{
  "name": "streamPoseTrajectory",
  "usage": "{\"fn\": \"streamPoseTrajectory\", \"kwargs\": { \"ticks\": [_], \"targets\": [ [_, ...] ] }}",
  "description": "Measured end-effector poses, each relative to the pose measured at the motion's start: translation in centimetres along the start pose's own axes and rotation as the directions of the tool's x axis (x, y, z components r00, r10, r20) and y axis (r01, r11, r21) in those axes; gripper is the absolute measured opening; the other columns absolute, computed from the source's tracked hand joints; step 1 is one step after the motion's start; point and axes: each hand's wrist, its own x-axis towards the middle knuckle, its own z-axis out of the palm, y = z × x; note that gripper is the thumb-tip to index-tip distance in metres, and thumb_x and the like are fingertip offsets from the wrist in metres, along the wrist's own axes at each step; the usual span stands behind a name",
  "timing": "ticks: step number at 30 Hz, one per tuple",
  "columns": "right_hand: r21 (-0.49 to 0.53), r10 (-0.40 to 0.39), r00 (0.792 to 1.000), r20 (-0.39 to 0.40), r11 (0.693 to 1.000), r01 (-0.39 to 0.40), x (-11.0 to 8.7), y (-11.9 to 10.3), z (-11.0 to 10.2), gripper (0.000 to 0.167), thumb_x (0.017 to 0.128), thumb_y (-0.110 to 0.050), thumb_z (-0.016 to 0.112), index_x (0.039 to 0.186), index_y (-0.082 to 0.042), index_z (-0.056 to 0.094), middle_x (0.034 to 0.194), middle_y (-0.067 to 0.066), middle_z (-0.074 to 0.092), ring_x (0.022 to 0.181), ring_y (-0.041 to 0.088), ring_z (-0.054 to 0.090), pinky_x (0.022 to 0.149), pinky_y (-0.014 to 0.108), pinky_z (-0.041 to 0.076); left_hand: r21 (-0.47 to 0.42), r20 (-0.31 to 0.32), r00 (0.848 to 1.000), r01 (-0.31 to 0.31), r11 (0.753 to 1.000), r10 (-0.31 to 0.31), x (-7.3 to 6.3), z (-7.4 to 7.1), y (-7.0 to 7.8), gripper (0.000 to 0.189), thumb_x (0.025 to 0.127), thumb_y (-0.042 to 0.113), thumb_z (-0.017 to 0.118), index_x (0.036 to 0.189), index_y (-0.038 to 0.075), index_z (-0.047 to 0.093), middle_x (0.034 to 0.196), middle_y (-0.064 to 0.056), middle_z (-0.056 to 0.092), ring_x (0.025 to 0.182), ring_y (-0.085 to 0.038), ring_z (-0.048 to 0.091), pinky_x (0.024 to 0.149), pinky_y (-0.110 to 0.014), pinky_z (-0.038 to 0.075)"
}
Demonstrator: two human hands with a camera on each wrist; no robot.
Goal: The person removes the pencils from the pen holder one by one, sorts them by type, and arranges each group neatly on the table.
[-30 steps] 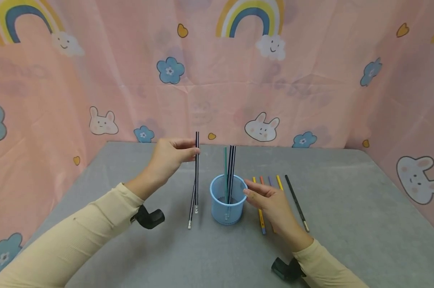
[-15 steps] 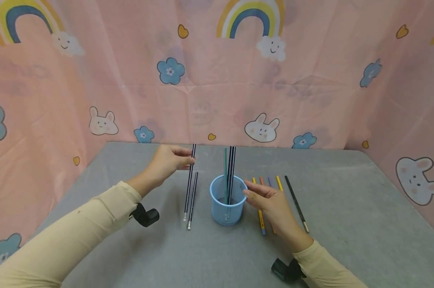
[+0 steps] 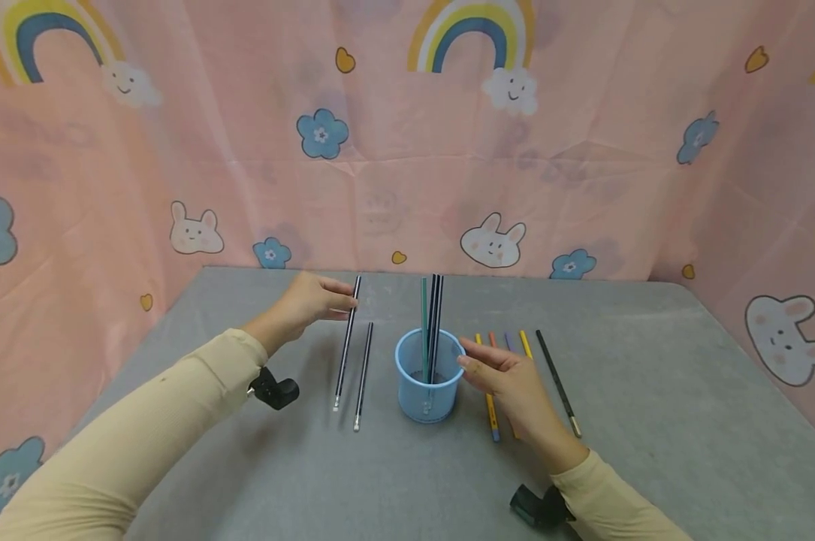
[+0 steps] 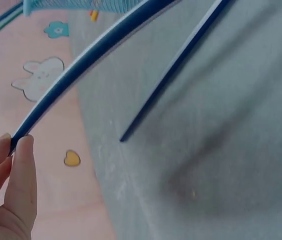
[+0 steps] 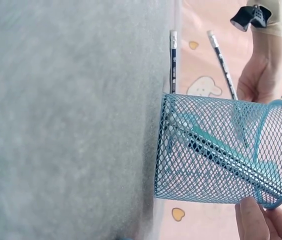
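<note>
My left hand pinches a dark striped pencil near its upper end, between thumb and fingertips. The pencil slants with its white eraser end down; in the left wrist view the held pencil runs large across the picture. To its right, a second dark striped pencil lies on the table. My right hand holds the light-blue mesh pencil cup at the right of its rim, thumb and fingers against it. Inside the upright cup lean a green pencil and several dark striped pencils.
Right of the cup, partly behind my right hand, lie a yellow pencil, an orange one, a purple one and another yellow one. A black pencil lies farther right on the grey table. A pink printed cloth hangs behind.
My left hand has moved down and left with the pencil, which now tilts more and stands apart from the pencil lying on the table. My right hand and the cup have stayed put.
</note>
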Motion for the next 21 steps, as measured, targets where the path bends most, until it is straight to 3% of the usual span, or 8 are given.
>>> {"fn": "streamPoseTrajectory", "kwargs": {
  "ticks": [6,10,21],
  "targets": [
    [0.006,0.012,1.000,-0.006,1.000,-0.012,0.0,0.0,0.1,0.042,0.097,-0.018,0.066,0.135,-0.004,0.060,0.138,0.015,0.061,0.123,0.023,0.064,0.093,0.028,0.056,0.024,-0.004,1.000,0.031,0.999,-0.031,0.5,-0.3,-0.6,0.039,0.094,0.003,0.065,0.131,-0.009,0.059,0.135,-0.026,0.059,0.101,-0.019,0.071,0.093,-0.033,0.059],
    [0.002,0.012,1.000,-0.008,1.000,-0.012,-0.1,0.0,0.2,0.041,0.096,-0.018,0.066,0.135,-0.004,0.061,0.137,0.015,0.062,0.120,0.021,0.066,0.092,0.028,0.056,0.051,-0.016,0.997,0.080,0.995,-0.080,0.8,-0.2,-1.2,0.037,0.094,0.004,0.067,0.128,-0.009,0.061,0.130,-0.025,0.064,0.093,-0.016,0.071,0.090,-0.032,0.060],
    [0.003,0.004,1.000,-0.019,1.000,-0.004,-0.1,-0.1,0.2,0.041,0.096,-0.018,0.067,0.134,-0.003,0.062,0.137,0.016,0.062,0.119,0.022,0.066,0.091,0.028,0.056,0.074,-0.018,0.990,0.138,0.988,-0.137,1.8,0.7,-3.9,0.032,0.092,0.001,0.067,0.122,-0.010,0.064,0.116,-0.023,0.070,0.075,-0.010,0.069,0.088,-0.034,0.061]
  ]
}}
